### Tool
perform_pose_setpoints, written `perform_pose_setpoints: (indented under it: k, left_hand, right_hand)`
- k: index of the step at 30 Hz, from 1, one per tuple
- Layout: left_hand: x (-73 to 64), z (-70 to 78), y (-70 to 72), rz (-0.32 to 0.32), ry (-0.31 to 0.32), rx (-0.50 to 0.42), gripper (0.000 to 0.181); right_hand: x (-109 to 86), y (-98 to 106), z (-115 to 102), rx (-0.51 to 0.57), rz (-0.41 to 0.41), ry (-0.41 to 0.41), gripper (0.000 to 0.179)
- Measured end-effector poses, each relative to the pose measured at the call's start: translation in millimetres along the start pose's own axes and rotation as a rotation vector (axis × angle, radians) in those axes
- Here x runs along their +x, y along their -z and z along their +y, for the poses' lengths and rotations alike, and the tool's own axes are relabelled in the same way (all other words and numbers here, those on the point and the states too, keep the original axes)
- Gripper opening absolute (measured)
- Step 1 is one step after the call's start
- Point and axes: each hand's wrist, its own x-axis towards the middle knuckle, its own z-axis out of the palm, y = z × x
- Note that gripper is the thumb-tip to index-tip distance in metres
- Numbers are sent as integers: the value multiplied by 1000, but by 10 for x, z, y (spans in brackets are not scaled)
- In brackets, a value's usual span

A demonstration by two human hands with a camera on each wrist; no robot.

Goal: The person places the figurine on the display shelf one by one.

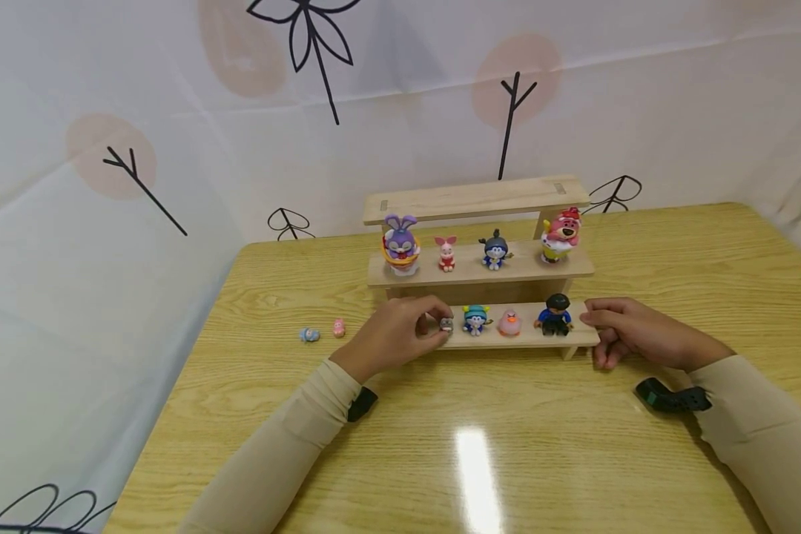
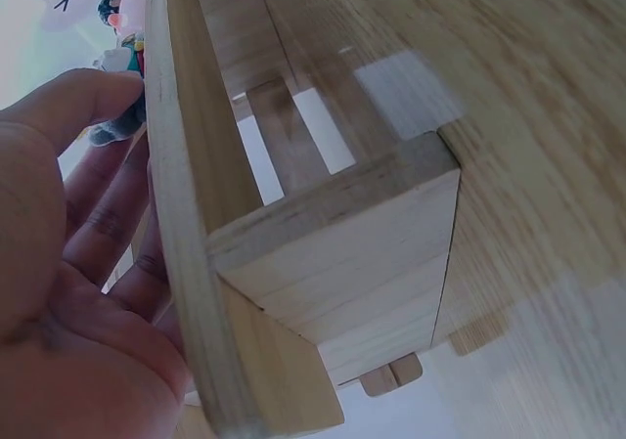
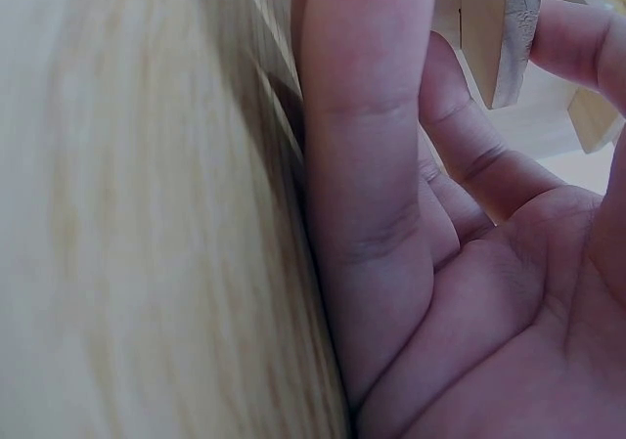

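My left hand [image 1: 400, 330] pinches a small grey figurine [image 1: 446, 325] at the left end of the lowest step of a three-tier wooden shelf [image 1: 480, 271]. In the left wrist view the grey figurine [image 2: 119, 128] is partly covered by the thumb. At the step's other end my right hand [image 1: 630, 330] holds the board's edge [image 3: 509, 43] between thumb and finger, its lower fingers by the tabletop. Along that step stand a figure in a teal horned hat [image 1: 475, 320], a pink duck [image 1: 509, 323] and a figure in blue with a black cap [image 1: 556, 315].
The middle tier bears a purple rabbit in a basket [image 1: 401, 245], a piglet [image 1: 446, 254], a dark-haired figure [image 1: 495, 250] and a pink bear [image 1: 561, 235]. Left of the shelf, a blue figurine [image 1: 310, 335] and a pink figurine [image 1: 338, 327] lie on the wooden table [image 1: 260, 415].
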Motion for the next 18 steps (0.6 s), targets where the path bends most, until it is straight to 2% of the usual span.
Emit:
perform_pose_setpoints:
  k: [18]
  left_hand:
    - [-16, -14, 1, 35, -69, 48, 30]
  right_hand:
    - [-10, 8, -3, -11, 7, -5, 74]
